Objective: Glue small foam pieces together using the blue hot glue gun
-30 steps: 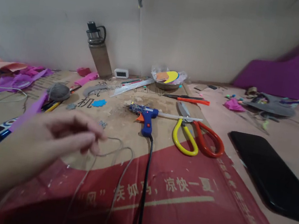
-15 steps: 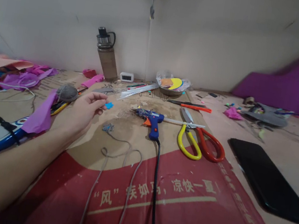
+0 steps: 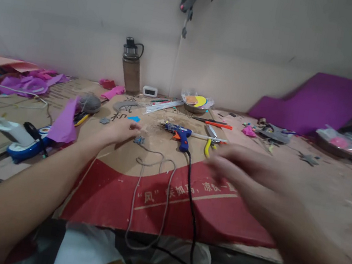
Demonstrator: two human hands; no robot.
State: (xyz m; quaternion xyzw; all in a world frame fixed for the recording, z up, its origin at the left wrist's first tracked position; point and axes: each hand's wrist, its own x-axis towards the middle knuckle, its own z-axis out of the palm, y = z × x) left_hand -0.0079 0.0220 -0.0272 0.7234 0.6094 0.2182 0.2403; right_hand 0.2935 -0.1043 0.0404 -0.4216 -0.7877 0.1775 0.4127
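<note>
My left hand (image 3: 122, 132) rests low over the cardboard with its fingers bent together. Right by its fingers lie a blue felt cloud shape (image 3: 134, 118) and a small blue-grey clump (image 3: 139, 140) at the end of a grey cord (image 3: 170, 185). Whether anything is between the fingertips is hidden. My right hand (image 3: 244, 170), blurred by motion, hovers over the right side with fingers loosely stretched and nothing seen in them. It covers most of the scissors (image 3: 207, 147). A blue glue gun (image 3: 182, 136) lies between the hands.
A bottle (image 3: 131, 70) and a small white clock (image 3: 149, 91) stand by the wall. Behind sits a metal bowl (image 3: 196, 107). A power strip (image 3: 29, 148), pink-purple felt (image 3: 66, 120) and grey yarn (image 3: 89, 102) are left. The glue gun's black cable (image 3: 189, 202) crosses the cardboard.
My right hand has come into view from the right. My left hand has shifted from beside the blue felt toward the blue-grey clump. The view has tilted down; the black phone no longer shows.
</note>
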